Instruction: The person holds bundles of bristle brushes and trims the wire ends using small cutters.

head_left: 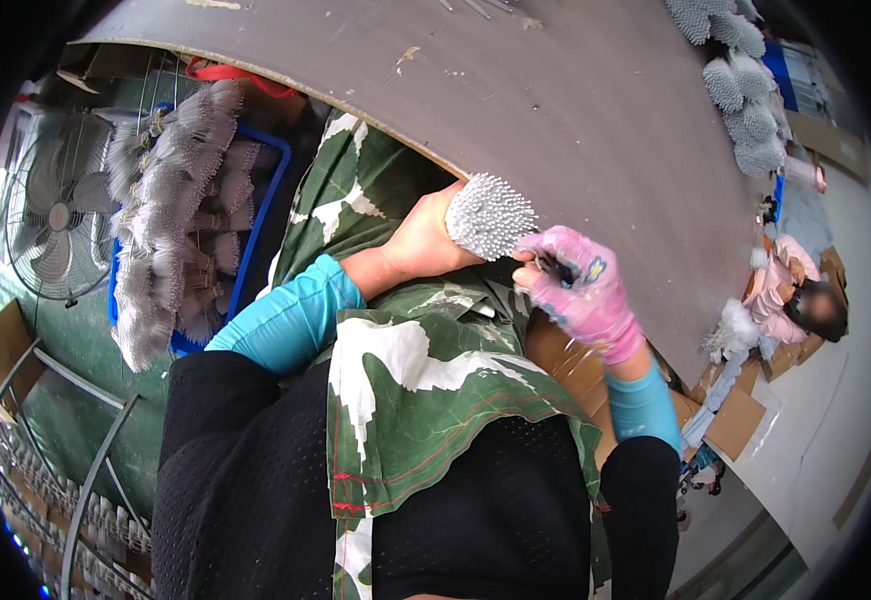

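My bare left hand (424, 238) is wrapped round a bundle of thin stems, whose pale grey, bead-like tips (493, 216) face up beside the table edge. Its lower part is hidden by my fingers and lap. Just to the right, my right hand (586, 292) wears a pink flowered glove with bare fingertips. Its fingers are closed at the bundle's side; something dark shows among them, too small to name. Fine pale strands seem to hang below this hand. A green and white patterned apron (426, 370) covers my lap.
The grey-brown table (596, 110) curves ahead, with more tipped bundles (741, 85) along its far right. At left, a blue crate (278, 190) holds several stem bundles (171, 220) near a fan (59, 215). A person in pink (781, 285) sits at right among cardboard boxes (734, 422).
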`<state>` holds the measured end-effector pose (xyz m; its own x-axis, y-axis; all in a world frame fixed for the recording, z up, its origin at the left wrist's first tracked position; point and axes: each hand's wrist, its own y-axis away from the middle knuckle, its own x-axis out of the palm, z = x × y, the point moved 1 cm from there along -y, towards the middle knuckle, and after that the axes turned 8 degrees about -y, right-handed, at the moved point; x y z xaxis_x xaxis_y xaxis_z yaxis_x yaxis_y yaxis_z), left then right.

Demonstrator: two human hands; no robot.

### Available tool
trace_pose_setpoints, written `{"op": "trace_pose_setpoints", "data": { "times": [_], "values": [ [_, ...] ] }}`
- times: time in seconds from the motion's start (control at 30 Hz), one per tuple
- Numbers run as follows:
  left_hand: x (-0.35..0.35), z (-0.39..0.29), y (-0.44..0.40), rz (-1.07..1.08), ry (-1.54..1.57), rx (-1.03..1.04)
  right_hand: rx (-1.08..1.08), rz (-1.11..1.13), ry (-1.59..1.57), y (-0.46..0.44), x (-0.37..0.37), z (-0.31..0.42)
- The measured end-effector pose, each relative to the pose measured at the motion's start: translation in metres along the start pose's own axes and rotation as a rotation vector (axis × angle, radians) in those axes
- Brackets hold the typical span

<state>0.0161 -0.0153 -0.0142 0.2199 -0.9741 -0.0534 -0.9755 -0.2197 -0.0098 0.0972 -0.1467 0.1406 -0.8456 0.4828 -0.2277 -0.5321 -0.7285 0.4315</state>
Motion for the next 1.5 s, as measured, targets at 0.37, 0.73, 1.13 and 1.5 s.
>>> {"op": "trace_pose_setpoints", "data": {
  "times": [0.37, 0.73, 1.13, 1.5],
  "values": [
    [-0.005, -0.043, 0.000, -0.013, 0.100, -0.136, -0.305, -0.327, -0.128, 0.004, 0.013, -0.031],
    [-0.011, -0.034, 0.003, 0.133, 0.225, -0.133, -0.103, -0.373, -0.440, 0.015, 0.022, -0.031],
    [-0.009, -0.037, 0.004, 0.132, 0.234, -0.119, -0.427, -0.503, -0.163, 0.017, 0.018, -0.016],
    [-0.099, -0.101, 0.014, 0.136, -0.348, -0.149, -0.759, -0.307, -0.504, 0.060, -0.030, 0.050]
  ]
}}
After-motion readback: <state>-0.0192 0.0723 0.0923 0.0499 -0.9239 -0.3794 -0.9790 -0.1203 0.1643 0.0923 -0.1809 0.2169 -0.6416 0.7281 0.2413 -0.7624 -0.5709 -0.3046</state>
